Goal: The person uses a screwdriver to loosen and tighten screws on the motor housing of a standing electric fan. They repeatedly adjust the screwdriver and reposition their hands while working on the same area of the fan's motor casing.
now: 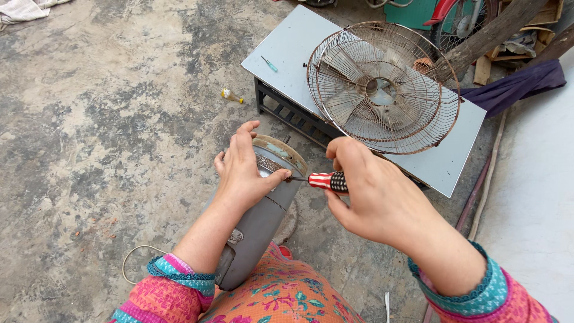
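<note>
A rough, stained concrete floor [107,119] fills most of the view, with a low grey desk [287,48] standing at the far side and a clutter of wood, a purple cloth and a wheel behind it.

The person sits on the floor with a grey fan motor housing [257,227] propped slanting against a knee, its round top end raised toward the desk's near edge. The left hand [242,170] wraps over that top end, fingers clamped around the rim, which looks meant to stop the housing from turning or sliding. The right hand [371,191] is closed tight on a screwdriver [326,181] with a red, white and dark striped handle; its thin tip meets the housing's side just under the left thumb, so the thumb seems to steady the tip.

On the desk, two rusty wire fan guards [382,87] with the blades between them lie toward its right end, overhanging the near edge. A small green screwdriver [269,64] lies near the desk's left edge, well apart. A little yellow bottle [232,96] lies on the floor by the desk's left corner.

Open floor spreads to the left; the desk's near edge crowds the right hand.
</note>
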